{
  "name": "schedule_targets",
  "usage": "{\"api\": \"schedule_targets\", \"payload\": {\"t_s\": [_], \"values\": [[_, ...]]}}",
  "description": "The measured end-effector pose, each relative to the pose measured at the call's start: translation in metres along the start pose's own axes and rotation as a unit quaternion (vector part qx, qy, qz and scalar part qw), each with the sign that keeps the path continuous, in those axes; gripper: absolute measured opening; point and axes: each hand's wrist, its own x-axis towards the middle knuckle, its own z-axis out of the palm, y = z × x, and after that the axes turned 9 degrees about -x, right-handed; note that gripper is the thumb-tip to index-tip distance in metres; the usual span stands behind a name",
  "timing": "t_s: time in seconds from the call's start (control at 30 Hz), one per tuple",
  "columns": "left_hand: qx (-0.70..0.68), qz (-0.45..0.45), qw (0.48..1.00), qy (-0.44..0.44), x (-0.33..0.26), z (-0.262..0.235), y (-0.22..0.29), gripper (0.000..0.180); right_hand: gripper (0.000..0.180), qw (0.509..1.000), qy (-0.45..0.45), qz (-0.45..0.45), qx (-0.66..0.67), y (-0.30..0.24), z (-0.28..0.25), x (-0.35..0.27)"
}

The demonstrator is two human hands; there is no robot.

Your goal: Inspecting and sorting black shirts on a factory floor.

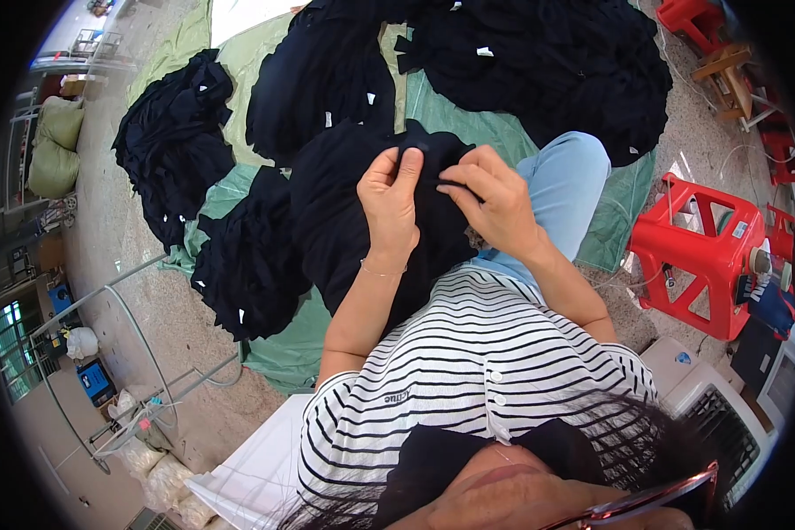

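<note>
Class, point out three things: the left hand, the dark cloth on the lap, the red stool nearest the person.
Left hand (390, 201): head view, middle of the hand.
Dark cloth (331, 199): head view, part left of that hand.
Red stool (727, 254): head view, its side.

Soft, dark navy-black fabric bundle (340, 199), draped across the lap (558, 190).
From my remote view, I see it spread in loose folds, its upper part raised and pinched; I can't tell its full outline.
</note>
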Motion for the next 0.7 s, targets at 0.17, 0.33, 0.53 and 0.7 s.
{"api": "schedule_targets", "payload": {"t_s": [0.17, 0.33, 0.53, 0.7], "values": [[0.082, -0.08, 0.992, -0.059, -0.006, -0.006, 0.01, 0.011, 0.024, 0.998, 0.009, -0.058, -0.037, -0.006, -0.006, -0.009], [0.384, 0.054, 0.915, -0.106, -0.01, -0.029, 0.001, 0.019, 0.027, 0.994, -0.04, -0.098, 0.003, -0.011, 0.001, -0.028], [0.084, -0.184, 0.975, -0.094, -0.023, -0.033, 0.002, 0.013, 0.028, 1.0, 0.018, -0.014, -0.02, -0.002, 0.01, -0.037], [0.083, -0.173, 0.976, -0.099, -0.026, -0.043, -0.003, 0.012, 0.026, 1.0, -0.005, 0.002, -0.007, -0.003, 0.008, -0.04]]}}
